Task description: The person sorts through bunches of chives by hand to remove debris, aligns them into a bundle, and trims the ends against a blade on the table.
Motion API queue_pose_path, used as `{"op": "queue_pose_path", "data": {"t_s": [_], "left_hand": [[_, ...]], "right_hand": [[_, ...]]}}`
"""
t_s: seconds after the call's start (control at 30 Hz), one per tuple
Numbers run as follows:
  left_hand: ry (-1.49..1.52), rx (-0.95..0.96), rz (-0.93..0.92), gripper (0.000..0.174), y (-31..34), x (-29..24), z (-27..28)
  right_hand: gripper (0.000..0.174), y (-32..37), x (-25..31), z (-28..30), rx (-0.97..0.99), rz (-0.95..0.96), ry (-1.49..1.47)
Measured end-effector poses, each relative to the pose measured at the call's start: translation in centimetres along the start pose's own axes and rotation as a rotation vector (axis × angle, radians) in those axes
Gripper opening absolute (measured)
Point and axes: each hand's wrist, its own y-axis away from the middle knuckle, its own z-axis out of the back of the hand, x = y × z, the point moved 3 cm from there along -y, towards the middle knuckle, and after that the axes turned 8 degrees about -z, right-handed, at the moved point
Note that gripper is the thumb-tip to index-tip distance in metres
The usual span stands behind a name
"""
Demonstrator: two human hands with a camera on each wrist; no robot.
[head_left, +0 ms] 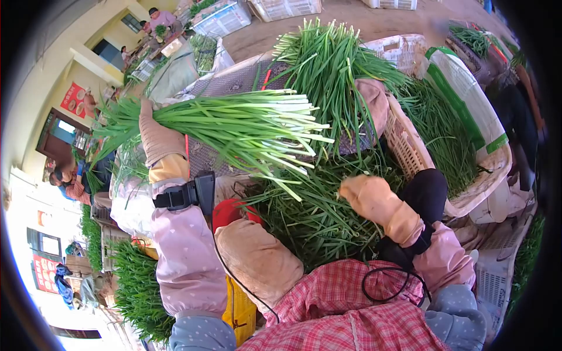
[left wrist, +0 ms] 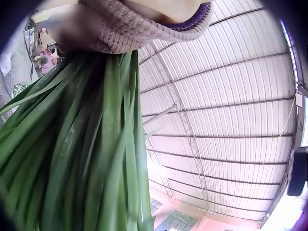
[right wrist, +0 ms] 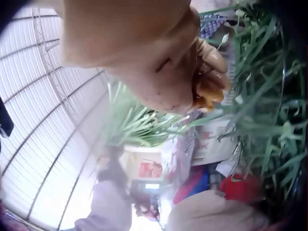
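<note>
A bundle of long green leaves with white stalk ends (head_left: 252,117) is gripped by the left hand (head_left: 155,131) around its leafy part, white ends toward the right. In the left wrist view, leaves (left wrist: 96,144) hang from below the knitted cuff; the fingers there are blurred and dark. Over a pile of loose green stalks (head_left: 316,216), the gloved right hand (head_left: 374,202) is held with curled fingers (right wrist: 209,91) and no bundle visible in it. Another bundle (head_left: 328,76) lies beyond the pile, its pale ends pointing away.
A crate (head_left: 410,140) of greens with a white and green sack (head_left: 462,93) stands at the right. More greens (head_left: 137,286) are at the lower left. Crates (head_left: 222,20) and people (head_left: 161,20) are in the background. A black cable (head_left: 237,278) crosses the lap.
</note>
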Motion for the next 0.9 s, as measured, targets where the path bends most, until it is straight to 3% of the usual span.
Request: {"op": "queue_pose_path", "data": {"t_s": [0.03, 0.07, 0.1, 0.13, 0.17, 0.23, 0.27, 0.3, 0.33, 0.37, 0.4, 0.43, 0.5, 0.57, 0.67, 0.7, 0.8, 0.83, 0.9], "left_hand": [[0.003, 0.033, 0.012, 0.026, -0.3, 0.0, 0.4], [0.009, 0.068, 0.023, 0.027, -0.8, 0.1, 0.9], [0.016, 0.080, 0.027, 0.027, -1.5, 0.2, 2.2], [-0.545, 0.225, -0.323, 0.026, -2.2, -0.3, 3.7], [-1.078, 0.371, -0.687, 0.027, -2.1, -0.1, 3.7], [-0.672, 0.411, -0.274, 0.031, 0.1, 0.1, 1.7], [-0.712, 0.399, -0.343, 0.045, 2.1, -0.3, -0.2], [-0.574, 0.431, -0.236, 0.050, 2.4, -0.1, -0.7], [-0.380, 0.328, -0.160, 0.042, 2.5, -0.3, -1.2], [-0.211, 0.210, -0.075, 0.034, 2.6, -0.3, -1.2], [-0.187, 0.232, -0.067, 0.034, 2.3, -0.3, -1.5], [-0.053, 0.209, -0.017, 0.018, 1.9, -0.2, -1.7], [0.093, 0.193, 0.044, 0.021, 2.2, -0.1, -1.9], [0.113, 0.268, 0.080, 0.022, 3.1, -0.4, -2.7], [0.134, 0.329, 0.064, 0.024, 3.6, -1.1, -3.1], [0.145, 0.375, 0.040, 0.025, 3.9, -1.3, -3.3], [0.155, 0.387, -0.028, 0.023, 3.9, -1.3, -3.1], [0.178, 0.371, -0.067, 0.022, 4.3, -1.5, -3.4], [0.210, 0.405, -0.042, 0.021, 3.9, -1.7, -3.0]], "right_hand": [[0.013, -0.8, -0.3, 0.9, -0.092, -0.079, -0.270], [0.022, -1.6, 0.2, 2.2, -0.139, -0.141, -0.361], [0.030, -2.5, 0.5, 2.9, -0.228, -0.038, -0.432], [0.039, -3.9, 0.5, 2.8, -0.252, 0.124, -0.430], [0.045, -5.3, 1.7, 3.0, -0.043, 0.109, -0.612], [0.047, -6.7, 2.6, 1.8, 0.142, -0.043, -0.639], [0.047, -7.4, 2.9, 1.0, -0.026, 0.225, -0.619], [0.046, -8.0, 3.6, 0.5, -0.260, 0.461, -0.534], [0.038, -8.2, 4.6, 1.4, -0.217, 0.479, -0.481], [0.037, -9.5, 3.0, -2.6, 0.005, 0.464, -0.998], [0.041, -8.5, 3.2, -1.2, -0.402, 0.833, -0.161], [0.043, -8.5, 3.1, -1.4, -0.216, 0.682, -0.310], [0.044, -7.6, 3.1, -1.3, -0.110, 0.601, -0.363], [0.043, -6.3, 3.9, -1.3, -0.307, 0.560, -0.101], [0.039, -5.7, 4.4, -1.1, -0.421, 0.664, -0.071], [0.035, -5.5, 3.3, -2.9, -0.402, 0.614, 0.078], [0.032, -5.0, 3.0, -5.2, -0.478, 0.729, 0.004], [0.026, -3.6, 4.6, -2.5, -0.490, 0.706, -0.049], [0.021, -1.8, 5.3, 1.8, 0.119, 0.319, -0.486]]}}
